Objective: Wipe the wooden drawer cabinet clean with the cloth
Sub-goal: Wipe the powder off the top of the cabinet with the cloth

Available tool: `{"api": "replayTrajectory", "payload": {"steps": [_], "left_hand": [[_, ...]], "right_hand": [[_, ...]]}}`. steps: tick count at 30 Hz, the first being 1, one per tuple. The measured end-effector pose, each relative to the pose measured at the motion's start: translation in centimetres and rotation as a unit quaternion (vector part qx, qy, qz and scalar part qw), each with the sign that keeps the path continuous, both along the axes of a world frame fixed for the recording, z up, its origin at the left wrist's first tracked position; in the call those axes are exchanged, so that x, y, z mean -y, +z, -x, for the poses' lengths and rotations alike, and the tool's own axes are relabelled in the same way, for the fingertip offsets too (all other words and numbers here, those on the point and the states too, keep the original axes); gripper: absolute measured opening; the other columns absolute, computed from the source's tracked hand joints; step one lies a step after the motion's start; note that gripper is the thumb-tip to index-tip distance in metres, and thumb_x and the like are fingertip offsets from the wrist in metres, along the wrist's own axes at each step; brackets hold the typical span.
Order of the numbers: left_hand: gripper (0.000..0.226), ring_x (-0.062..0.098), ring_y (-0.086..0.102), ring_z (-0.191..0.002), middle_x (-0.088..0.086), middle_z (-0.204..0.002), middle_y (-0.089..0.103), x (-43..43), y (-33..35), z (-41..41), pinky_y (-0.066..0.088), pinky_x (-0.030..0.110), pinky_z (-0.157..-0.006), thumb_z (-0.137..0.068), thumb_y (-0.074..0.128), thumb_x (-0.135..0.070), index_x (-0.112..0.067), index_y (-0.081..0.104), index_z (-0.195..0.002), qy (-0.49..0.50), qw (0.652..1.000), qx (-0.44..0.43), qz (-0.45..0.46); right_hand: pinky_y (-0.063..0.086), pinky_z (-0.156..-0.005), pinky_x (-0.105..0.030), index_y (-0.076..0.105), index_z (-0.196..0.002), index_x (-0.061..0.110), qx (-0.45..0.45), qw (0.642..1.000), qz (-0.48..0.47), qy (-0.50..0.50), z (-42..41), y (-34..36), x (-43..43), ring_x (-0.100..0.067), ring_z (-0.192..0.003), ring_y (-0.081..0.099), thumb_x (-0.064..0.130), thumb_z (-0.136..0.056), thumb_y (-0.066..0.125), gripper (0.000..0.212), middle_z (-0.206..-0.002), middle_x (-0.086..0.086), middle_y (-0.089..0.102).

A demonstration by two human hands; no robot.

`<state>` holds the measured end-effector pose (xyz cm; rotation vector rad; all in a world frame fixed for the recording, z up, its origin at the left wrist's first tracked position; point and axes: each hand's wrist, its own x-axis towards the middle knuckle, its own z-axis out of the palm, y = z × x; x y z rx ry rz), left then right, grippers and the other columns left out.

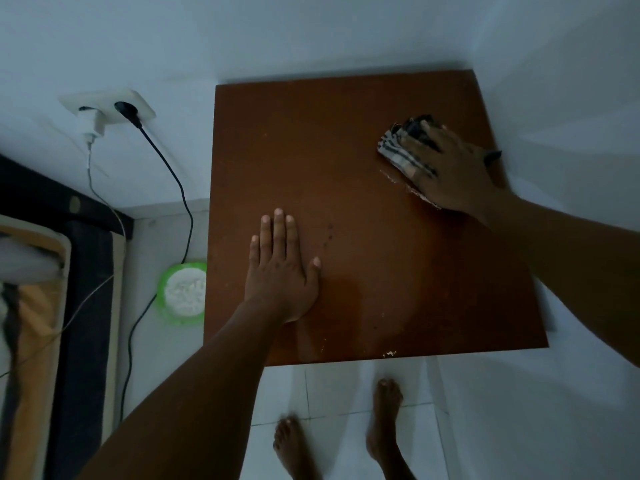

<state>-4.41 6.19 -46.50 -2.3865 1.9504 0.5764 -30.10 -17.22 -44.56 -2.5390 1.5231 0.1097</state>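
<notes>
Pressing the crumpled black-and-white striped cloth point(398, 150) onto the far-right part of the reddish-brown wooden cabinet top point(346, 150) under the spread fingers of the right hand point(453, 168), bracing the flat, straight-fingered left hand point(280, 271) at its front-left, facing the remaining surface leftward.

Surface point(363, 220): reddish-brown wooden cabinet top, roughly square, set into a wall corner. White chips point(389, 353) show in the finish at the near edge, with a ragged white line near the right edge, partly under the right hand point(450, 171).

On it:
- Striped cloth point(393, 152), bunched, in the far-right area. The right hand presses on it, fingers spread.
- Left hand point(280, 271) lies flat, palm down, near-left of centre, well apart from the cloth.

Floor point(343, 393): white tile. A green round container point(181, 292) with white contents sits just beside the cabinet's left side. Two bare feet point(384, 420) stand before the near edge.
</notes>
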Motion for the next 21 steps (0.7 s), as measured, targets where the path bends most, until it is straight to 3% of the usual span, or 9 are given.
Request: {"api": "replayTrajectory", "payload": {"steps": [4,9,14,17,18,21], "left_hand": [[0.079,0.026,-0.029,-0.146,0.010,-0.160,-0.028,0.0,0.1,0.0,-0.011,0.045,-0.120,-0.096,0.011,-0.059,-0.012,-0.022,-0.152,-0.001,1.000,-0.003,-0.001],[0.080,0.027,-0.029,-0.146,0.011,-0.160,-0.028,0.2,0.3,-0.1,-0.010,0.046,-0.120,-0.095,0.008,-0.060,-0.012,-0.022,-0.151,-0.005,1.000,-0.004,-0.014],[0.081,0.027,-0.031,-0.144,0.011,-0.159,-0.031,0.3,0.8,-0.2,-0.015,0.044,-0.118,-0.098,0.015,-0.058,-0.011,-0.024,-0.151,-0.014,0.999,-0.017,-0.036],[0.079,0.024,-0.027,-0.146,0.009,-0.160,-0.026,0.1,1.6,-1.5,-0.013,0.040,-0.118,-0.101,0.024,-0.053,-0.013,-0.019,-0.153,-0.047,0.998,-0.037,-0.031],[0.075,0.023,-0.023,-0.148,0.008,-0.162,-0.023,-0.2,1.9,-2.2,-0.010,0.040,-0.119,-0.102,0.025,-0.050,-0.015,-0.015,-0.154,-0.056,0.997,-0.046,-0.024],[0.067,0.021,-0.014,-0.150,0.004,-0.164,-0.014,-2.6,2.3,-4.3,0.001,0.041,-0.121,-0.102,0.022,-0.046,-0.017,-0.005,-0.157,-0.075,0.996,-0.048,-0.008]], "right_hand": [[0.030,-0.107,-0.062,0.037,-0.149,0.039,0.052,0.998,0.039,0.023,-0.3,-1.0,-7.4,-0.033,-0.145,0.030,0.034,-0.099,0.040,0.050,-0.158,-0.003,0.035],[0.037,-0.101,-0.051,0.041,-0.144,0.033,0.166,0.983,0.036,0.075,-0.2,-1.1,-23.4,-0.029,-0.134,0.042,0.015,-0.091,0.052,0.058,-0.149,0.006,0.043],[0.051,-0.088,-0.041,0.060,-0.126,0.029,0.221,0.965,-0.029,0.135,0.6,0.5,-32.1,-0.015,-0.118,0.047,0.020,-0.086,0.049,0.043,-0.136,0.014,0.055],[0.050,-0.085,-0.014,0.060,-0.116,0.029,0.302,0.943,-0.080,0.115,0.3,2.8,-32.9,0.006,-0.106,0.048,0.029,-0.095,0.047,0.024,-0.114,0.023,0.053],[0.049,-0.083,-0.010,0.060,-0.114,0.029,0.327,0.937,-0.081,0.089,0.2,3.1,-32.2,0.006,-0.103,0.052,0.030,-0.098,0.046,0.021,-0.108,0.021,0.052],[0.056,-0.068,-0.030,0.064,-0.111,0.015,0.348,0.937,0.011,-0.002,-2.4,4.2,-25.9,-0.016,-0.083,0.060,0.021,-0.099,0.047,0.021,-0.097,-0.002,0.062]]}}
